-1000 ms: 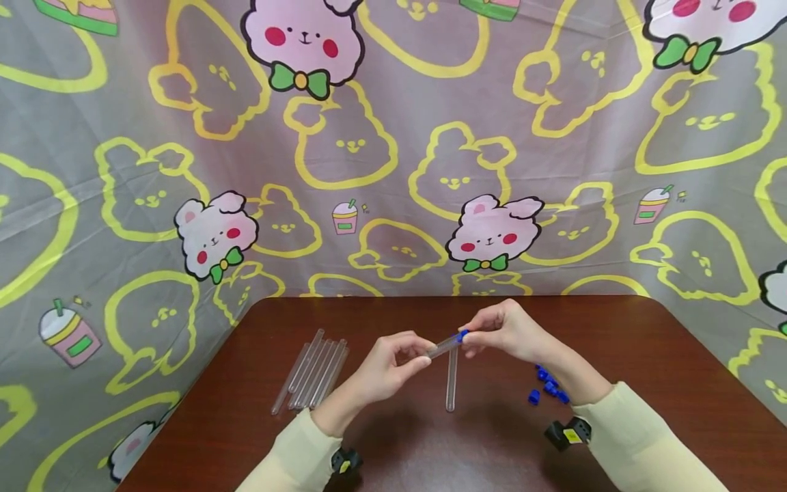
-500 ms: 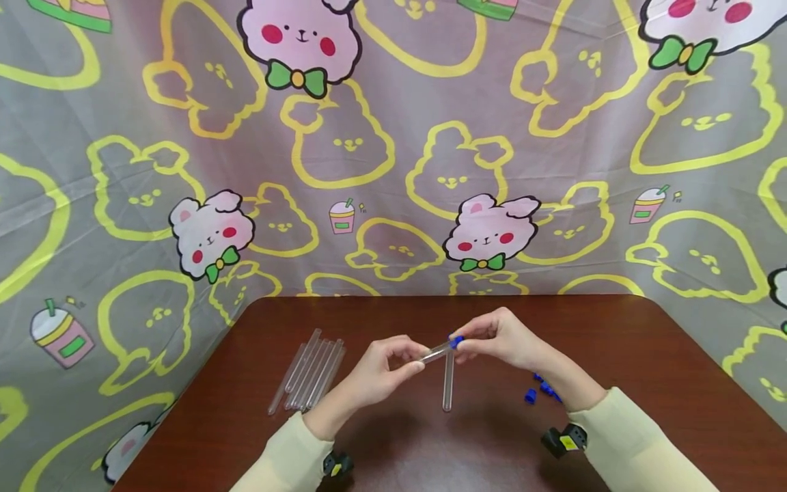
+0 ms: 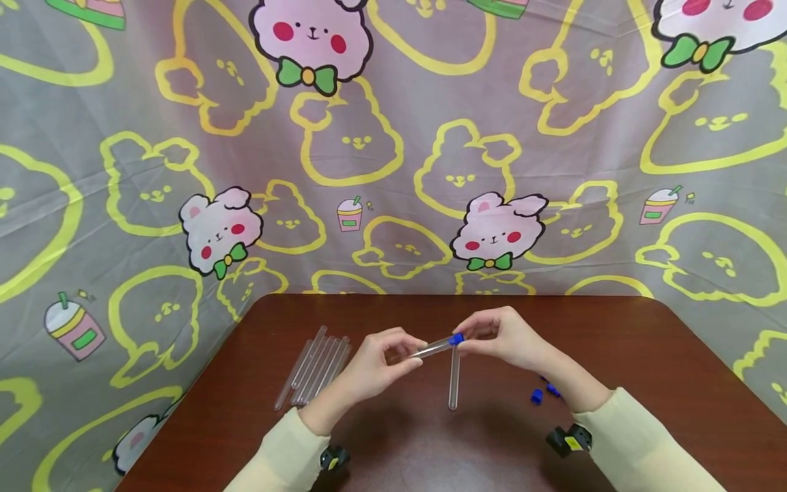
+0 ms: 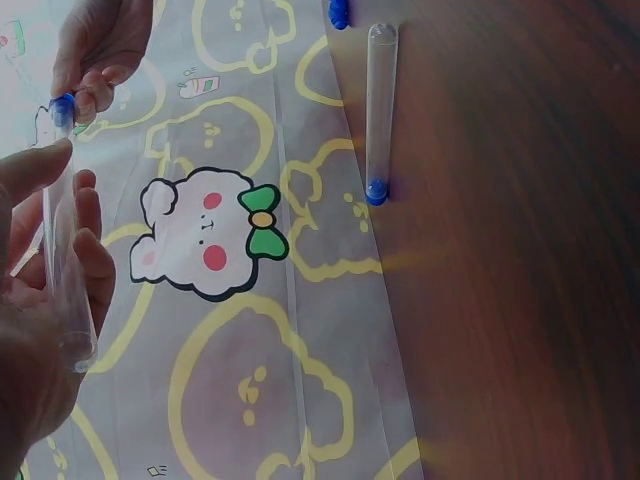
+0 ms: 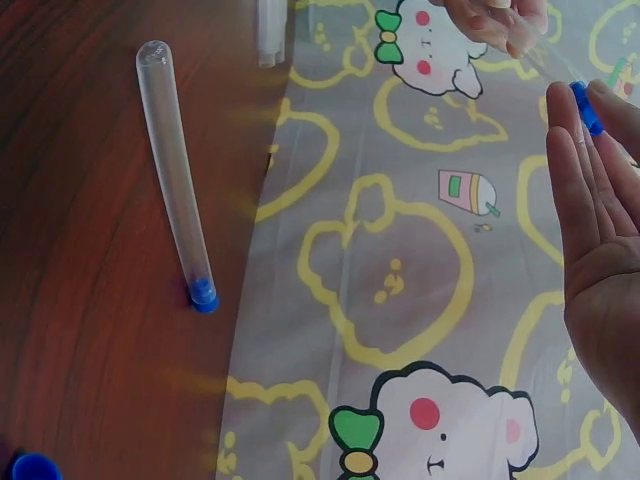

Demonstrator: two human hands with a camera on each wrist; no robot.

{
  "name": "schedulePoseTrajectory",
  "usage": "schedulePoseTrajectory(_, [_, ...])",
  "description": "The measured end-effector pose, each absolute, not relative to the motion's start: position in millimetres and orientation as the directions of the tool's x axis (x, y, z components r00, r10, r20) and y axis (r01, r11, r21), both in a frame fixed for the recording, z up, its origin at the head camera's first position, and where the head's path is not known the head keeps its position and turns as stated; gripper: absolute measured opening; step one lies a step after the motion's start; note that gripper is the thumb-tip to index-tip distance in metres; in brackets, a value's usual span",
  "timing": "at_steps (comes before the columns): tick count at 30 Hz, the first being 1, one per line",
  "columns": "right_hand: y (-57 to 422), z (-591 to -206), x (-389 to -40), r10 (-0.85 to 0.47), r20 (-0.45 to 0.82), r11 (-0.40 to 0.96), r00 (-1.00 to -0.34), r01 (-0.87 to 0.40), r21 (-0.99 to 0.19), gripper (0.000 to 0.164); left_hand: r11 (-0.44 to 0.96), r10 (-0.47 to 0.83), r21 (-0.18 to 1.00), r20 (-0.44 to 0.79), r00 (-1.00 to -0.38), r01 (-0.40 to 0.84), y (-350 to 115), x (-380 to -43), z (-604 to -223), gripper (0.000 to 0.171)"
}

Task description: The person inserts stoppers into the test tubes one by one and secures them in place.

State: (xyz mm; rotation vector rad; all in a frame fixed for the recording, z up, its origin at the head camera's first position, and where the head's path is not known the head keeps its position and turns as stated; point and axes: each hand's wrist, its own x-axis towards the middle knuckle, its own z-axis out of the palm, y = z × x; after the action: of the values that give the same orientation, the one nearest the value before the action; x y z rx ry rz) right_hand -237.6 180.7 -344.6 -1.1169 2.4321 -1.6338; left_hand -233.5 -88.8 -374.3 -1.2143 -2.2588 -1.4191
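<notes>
My left hand (image 3: 382, 365) holds a clear test tube (image 3: 435, 348) between thumb and fingers, tilted above the table. In the left wrist view the tube (image 4: 66, 260) runs along the palm side, its rounded end low down. At the tube's upper mouth sits a blue cap (image 3: 456, 339); my right hand (image 3: 505, 336) pinches it between thumb and fingertips. In the right wrist view that cap (image 5: 587, 108) shows between the fingers. Below the hands lies another test tube (image 3: 453, 383); both wrist views show a blue cap (image 4: 377, 193) on its end.
On the left of the dark wooden table (image 3: 424, 451) lies a bunch of several clear test tubes (image 3: 313, 369). A few loose blue caps (image 3: 537, 396) lie near my right forearm, partly hidden by it. A patterned cloth (image 3: 393, 137) hangs behind the table.
The right-hand fingers have shifted slightly on the blue cap at the tube's mouth. A longer stretch of the held tube now shows beyond the left fingertips. The lying tube stays put.
</notes>
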Motion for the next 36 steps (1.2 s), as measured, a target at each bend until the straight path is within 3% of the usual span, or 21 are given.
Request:
schedulePoseTrajectory(5, [181.4,-346.9,-236.2,-0.555,0.397,0.182,-0.731,-0.573,-0.799,0.018,0.202,0.525,0.613,0.590,-0.613,0.764,-88.9,-238.1,-379.1,0.022])
schedulePoseTrajectory(19, [185.0,-350.6,-246.6,-0.690,0.425,-0.045,-0.586,-0.552,-0.833,0.017,0.103,0.559,0.566,0.648,-0.518,0.818,-82.6,-221.2,-360.3,0.025])
schedulePoseTrajectory(28, [186.2,-356.7,-247.6,-0.639,0.417,-0.033,-0.646,-0.519,-0.854,0.020,0.074,0.501,0.680,0.607,-0.616,0.730,-74.9,-213.6,-358.8,0.021])
schedulePoseTrajectory(36, [191.1,-352.9,-243.0,-0.607,0.418,-0.019,-0.676,-0.514,-0.858,0.021,0.043,0.486,0.666,0.637,-0.598,0.745,-68.4,-221.5,-369.5,0.021])
